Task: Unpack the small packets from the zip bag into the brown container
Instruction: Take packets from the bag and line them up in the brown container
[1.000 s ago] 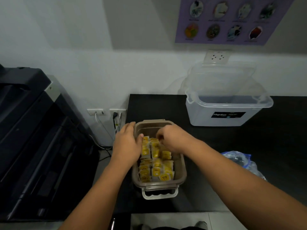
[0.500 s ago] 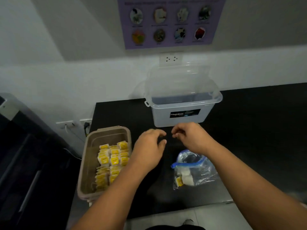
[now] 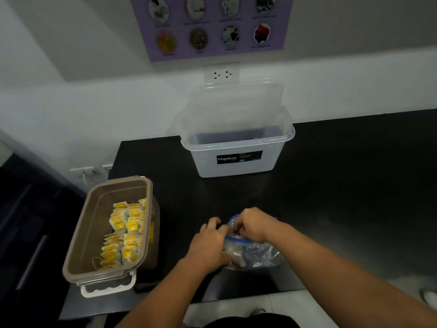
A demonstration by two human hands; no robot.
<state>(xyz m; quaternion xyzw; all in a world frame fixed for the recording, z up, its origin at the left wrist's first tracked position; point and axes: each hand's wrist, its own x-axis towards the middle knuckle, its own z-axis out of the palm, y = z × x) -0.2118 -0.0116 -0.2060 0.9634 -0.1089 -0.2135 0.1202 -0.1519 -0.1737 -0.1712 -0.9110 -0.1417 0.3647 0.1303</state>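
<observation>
Your left hand [image 3: 210, 242] and right hand [image 3: 253, 224] both pinch the mouth of the bag [image 3: 259, 255] lying just under them, and the container [image 3: 79, 242], long axis pointing away from you, stands left of the left hand, the nearer one.

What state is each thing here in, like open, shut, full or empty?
Bag, mouth open, not yet empty.
Container, lid off, partly filled with yellow packets.
Clear box, lid up.
Left hand, grips the bag's mouth.
Right hand, grips the bag's mouth.
</observation>
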